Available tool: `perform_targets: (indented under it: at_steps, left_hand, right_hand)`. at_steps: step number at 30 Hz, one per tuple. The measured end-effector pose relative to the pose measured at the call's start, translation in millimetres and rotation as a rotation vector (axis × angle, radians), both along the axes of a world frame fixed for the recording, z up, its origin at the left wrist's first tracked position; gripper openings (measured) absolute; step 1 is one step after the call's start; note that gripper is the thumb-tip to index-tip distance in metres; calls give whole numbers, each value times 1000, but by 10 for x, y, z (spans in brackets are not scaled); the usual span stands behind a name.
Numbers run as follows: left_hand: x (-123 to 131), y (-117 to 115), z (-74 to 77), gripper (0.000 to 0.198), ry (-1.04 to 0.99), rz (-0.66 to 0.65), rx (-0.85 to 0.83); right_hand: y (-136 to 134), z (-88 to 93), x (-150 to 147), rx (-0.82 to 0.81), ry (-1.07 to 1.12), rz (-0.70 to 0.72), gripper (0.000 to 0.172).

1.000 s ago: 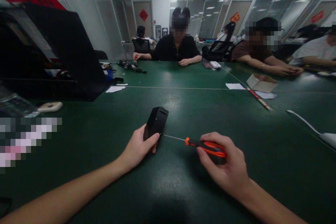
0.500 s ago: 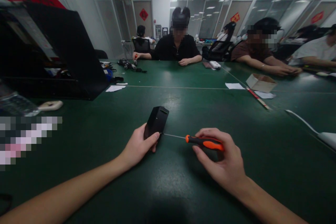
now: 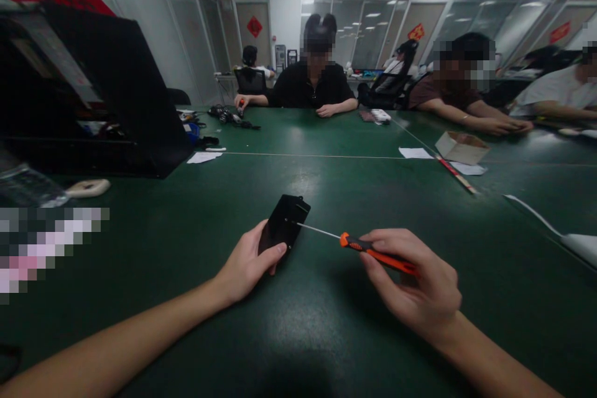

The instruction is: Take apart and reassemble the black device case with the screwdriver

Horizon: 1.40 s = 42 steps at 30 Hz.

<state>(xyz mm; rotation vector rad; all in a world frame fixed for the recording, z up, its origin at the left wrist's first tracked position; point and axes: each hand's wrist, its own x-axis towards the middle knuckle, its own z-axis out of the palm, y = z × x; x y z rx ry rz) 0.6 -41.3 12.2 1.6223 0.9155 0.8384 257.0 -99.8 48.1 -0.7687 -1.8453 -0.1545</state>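
My left hand (image 3: 254, 255) is closed around a black rectangular case (image 3: 282, 224), thumb laid along its near side. The case is tilted, with small screws or screw holes showing on the face turned toward me. An orange-and-black screwdriver (image 3: 380, 253) is gripped between the thumb and fingers of my right hand (image 3: 415, 277). Its thin metal shaft points left, and the tip is at the upper part of the case's face. Whether the tip sits in a screw I cannot tell.
Both hands are over a green table (image 3: 308, 336). A large black open box (image 3: 102, 93) stands at the left, near a clear plastic package (image 3: 32, 186). Toward the right lie a small cardboard box (image 3: 461, 148) and a red-and-white strip (image 3: 456, 175). Several people sit beyond.
The screwdriver's tip has moved from the case's lower edge near my thumb to higher on its face. My right hand has shifted right, and the case has turned slightly.
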Motion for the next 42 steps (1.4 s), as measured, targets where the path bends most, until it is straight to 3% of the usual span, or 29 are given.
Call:
perform_targets:
  at_steps: [23,27,32,38,42]
  left_hand:
    - [-3,-15,6,37,55,50,21]
    - [2,0,33,35,151,102,108]
    - [3,33,5,31,216,159,176]
    - [17,29,-35,35,159,165,109]
    - [30,20,-18,36,138,155,85]
  right_hand:
    - [-28,-4,-9,-16,-91,-1,30]
    - [-29,11,8,-41,-152,11,25]
    - [-70,13,-71,-57,-128,40,41]
    - [-116,-42,-83,-44,-221,83,31]
    - [-134,-93,-71,-16,-251,76,35]
